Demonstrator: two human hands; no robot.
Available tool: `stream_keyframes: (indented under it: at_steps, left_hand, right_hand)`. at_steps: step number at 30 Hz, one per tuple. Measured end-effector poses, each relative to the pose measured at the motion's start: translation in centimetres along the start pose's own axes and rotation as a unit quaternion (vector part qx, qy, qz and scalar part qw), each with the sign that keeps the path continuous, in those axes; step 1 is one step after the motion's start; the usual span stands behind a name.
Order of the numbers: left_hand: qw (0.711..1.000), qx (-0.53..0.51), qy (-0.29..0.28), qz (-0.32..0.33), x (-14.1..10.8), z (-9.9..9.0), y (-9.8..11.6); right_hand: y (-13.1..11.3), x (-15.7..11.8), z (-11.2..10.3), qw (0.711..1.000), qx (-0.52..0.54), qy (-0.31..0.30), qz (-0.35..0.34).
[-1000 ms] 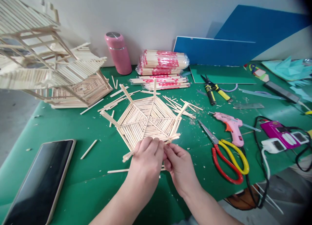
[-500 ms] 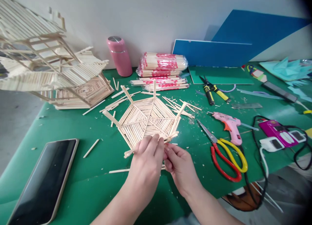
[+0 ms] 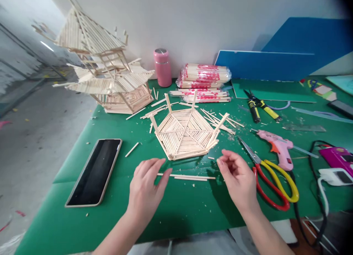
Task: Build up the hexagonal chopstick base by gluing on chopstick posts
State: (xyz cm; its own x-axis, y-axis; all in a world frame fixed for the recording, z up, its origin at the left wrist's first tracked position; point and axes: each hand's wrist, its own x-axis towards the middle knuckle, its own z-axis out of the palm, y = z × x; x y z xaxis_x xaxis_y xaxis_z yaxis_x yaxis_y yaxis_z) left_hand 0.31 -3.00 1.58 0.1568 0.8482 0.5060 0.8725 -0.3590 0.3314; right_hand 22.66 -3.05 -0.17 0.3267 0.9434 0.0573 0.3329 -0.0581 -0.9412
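Note:
A hexagonal panel of wooden sticks (image 3: 187, 135) lies on the green table, with short upright sticks at its corners. My left hand (image 3: 146, 187) hovers at its near left side, fingers apart and holding nothing. Under those fingertips lie two loose long sticks (image 3: 190, 178). My right hand (image 3: 238, 179) is off the panel's near right side, fingers loosely curled and thumb apart, with nothing visible in it. A short stick piece (image 3: 211, 158) rests just left of the right fingertips.
Scissors (image 3: 268, 174) and a pink glue gun (image 3: 278, 146) lie at right, with pliers (image 3: 260, 106) behind. A stick-built pagoda model (image 3: 110, 85), a pink flask (image 3: 162, 68) and bagged sticks (image 3: 204, 76) stand at the back. A phone (image 3: 93, 172) lies left.
Both hands have come off the panel's near edge and moved apart, left hand leftward, right hand rightward. The view has shifted left, showing the whole pagoda model and more floor.

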Motion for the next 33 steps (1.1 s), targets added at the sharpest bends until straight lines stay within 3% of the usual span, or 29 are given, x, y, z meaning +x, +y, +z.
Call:
stream_keyframes:
  at_steps: [5, 13, 33]
  left_hand:
    - [0.998, -0.014, -0.026, -0.051, 0.3, 1.8, -0.1]
    - [0.996, -0.032, -0.019, -0.087, 0.5, 2.7, 0.4]
    - [0.996, -0.030, 0.008, -0.089, 0.7, 3.1, 0.5]
  right_hand:
    - [0.3, 1.1, 0.6, 0.984, -0.099, -0.032, -0.142]
    - [1.3, 1.5, 1.6, 0.972, -0.115, -0.017, -0.203]
    - [0.4, 0.9, 2.7, 0.979, -0.100, -0.010, -0.178]
